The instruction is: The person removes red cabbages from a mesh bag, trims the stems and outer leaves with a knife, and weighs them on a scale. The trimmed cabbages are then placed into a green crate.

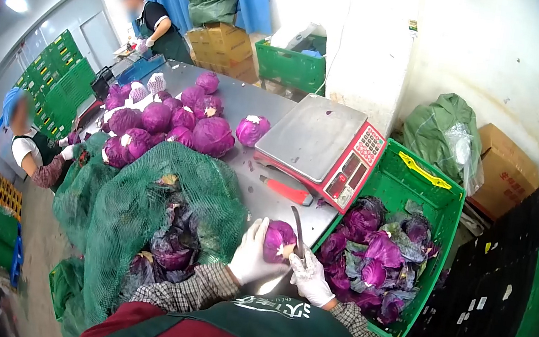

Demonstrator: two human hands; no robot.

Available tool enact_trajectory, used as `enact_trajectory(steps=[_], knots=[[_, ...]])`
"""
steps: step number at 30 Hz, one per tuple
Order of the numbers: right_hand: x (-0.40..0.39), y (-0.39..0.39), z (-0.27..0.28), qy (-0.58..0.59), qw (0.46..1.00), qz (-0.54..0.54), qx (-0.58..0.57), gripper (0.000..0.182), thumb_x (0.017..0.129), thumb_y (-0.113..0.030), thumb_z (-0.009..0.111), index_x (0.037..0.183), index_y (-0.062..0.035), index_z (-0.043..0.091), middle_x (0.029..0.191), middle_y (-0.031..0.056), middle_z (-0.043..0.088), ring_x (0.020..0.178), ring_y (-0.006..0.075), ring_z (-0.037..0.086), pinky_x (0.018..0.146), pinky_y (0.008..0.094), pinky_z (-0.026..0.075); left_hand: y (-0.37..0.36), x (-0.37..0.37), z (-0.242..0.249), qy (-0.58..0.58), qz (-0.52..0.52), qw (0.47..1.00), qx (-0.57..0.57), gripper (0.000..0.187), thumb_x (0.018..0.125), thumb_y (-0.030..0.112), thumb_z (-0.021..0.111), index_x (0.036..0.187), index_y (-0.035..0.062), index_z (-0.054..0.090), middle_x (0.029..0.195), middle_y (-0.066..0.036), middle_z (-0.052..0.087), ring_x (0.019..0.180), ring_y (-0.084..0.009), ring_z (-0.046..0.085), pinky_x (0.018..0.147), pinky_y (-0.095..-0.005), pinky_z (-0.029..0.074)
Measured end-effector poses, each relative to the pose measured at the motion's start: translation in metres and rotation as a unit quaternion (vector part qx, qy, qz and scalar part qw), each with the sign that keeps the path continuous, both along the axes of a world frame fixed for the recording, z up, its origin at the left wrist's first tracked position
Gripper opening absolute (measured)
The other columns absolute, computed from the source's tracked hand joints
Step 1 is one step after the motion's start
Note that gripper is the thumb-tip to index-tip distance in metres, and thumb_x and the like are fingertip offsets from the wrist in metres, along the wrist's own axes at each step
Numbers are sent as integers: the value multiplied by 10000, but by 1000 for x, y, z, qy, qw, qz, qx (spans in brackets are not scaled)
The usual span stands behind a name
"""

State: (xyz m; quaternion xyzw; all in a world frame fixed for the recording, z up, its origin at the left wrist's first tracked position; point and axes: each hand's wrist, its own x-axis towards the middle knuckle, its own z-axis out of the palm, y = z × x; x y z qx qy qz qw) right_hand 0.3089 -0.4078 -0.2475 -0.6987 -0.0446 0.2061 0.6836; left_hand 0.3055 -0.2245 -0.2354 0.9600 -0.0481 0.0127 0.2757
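**Gloved hands trimming a red cabbage at a steel bench**

Left hand (249, 254), in a thin white glove, is cupped around a round purple cabbage (279, 240), fingers wrapped over its left side, pale cut stem facing right. Right hand (310, 278), same smooth white glove, is clenched on the handle of a knife (297, 231); the slim dark blade points up, right beside the cabbage stem. Cabbage is held just above the near edge of the bench (265, 202), dull grey sheet metal. Plaid cuffs, dark green apron below.

Left of the hands: a green mesh sack (141, 199), slumped and bulging, dark cabbages showing through the netting. Right: a green plastic crate (418, 189), ribbed walls, full of loose crinkled purple leaves (374, 259). On the bench beyond: a red-handled tool (288, 191), a flat-topped scale (318, 141) with red keypad face, then a heap of glossy trimmed cabbages (173, 120). Two other people work at the far left side.
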Motion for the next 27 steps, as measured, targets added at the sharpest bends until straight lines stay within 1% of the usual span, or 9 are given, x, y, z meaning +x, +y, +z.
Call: enact_trajectory(steps=[2,4,6,9,21,24,25,26,27], knots=[[-2,4,-25,-122,992,-28,-30,445,976,-237,500,1335,21,446,1011,135,596,693,166,550,667,287,461,10,11,-4,6,-8,999,-32,1180,570,501,842,1420,-68,255,1397,-276,353,1325,-372,368,1087,-412,351],[-1,-5,-21,-189,980,-23,-63,449,986,-228,471,1342,42,431,1053,180,589,689,198,574,687,310,487,13,13,-8,114,29,941,-318,1090,584,502,835,1365,-85,353,1287,-271,481,1228,-334,494,1050,-368,397],[2,-10,-29,-321,936,-17,-143,432,994,-197,441,1335,69,426,1146,236,572,813,264,630,803,344,512,13,11,-16,102,10,970,-219,1082,594,498,830,1364,-91,349,1277,-276,490,1231,-343,489,1057,-362,386],[-2,-12,-19,-282,945,8,-163,508,1005,-314,350,1381,26,389,1354,259,466,1230,363,481,1027,380,389,9,10,-16,83,2,981,-173,1080,600,489,824,1369,-95,339,1294,-285,468,1237,-357,477,1066,-374,375],[-4,-8,-26,-362,898,2,-249,436,983,-270,362,1311,6,444,1115,232,601,937,391,620,812,435,512,-6,2,1,59,-12,995,-81,1084,595,471,828,1368,-95,319,1268,-272,448,1192,-367,486,1039,-390,401],[12,-4,-18,-287,933,40,-212,397,974,-233,378,1277,9,460,1090,227,610,889,385,635,774,443,523,-12,-3,-5,20,-11,999,-44,1081,595,483,816,1366,-93,322,1266,-283,449,1176,-381,495,1024,-396,415],[13,-6,-2,-269,903,85,-323,329,953,-122,369,1147,104,509,1180,299,561,1034,384,597,934,406,490,-14,-2,-4,26,5,998,-54,1061,598,473,815,1356,-89,332,1265,-286,452,1164,-383,504,1010,-400,425],[22,-6,-20,-391,878,23,-274,298,962,-200,400,1139,-3,536,1044,242,620,833,392,645,727,480,529,-14,-1,-4,46,10,996,-80,1046,607,475,810,1354,-80,333,1258,-283,456,1169,-380,498,1015,-401,417],[35,-8,-17,-322,873,84,-357,334,967,-177,388,1167,59,514,1086,269,602,913,393,626,781,434,528,-14,-5,-5,27,4,997,-78,1039,607,461,817,1355,-73,333,1261,-277,457,1184,-380,486,1025,-404,407]])
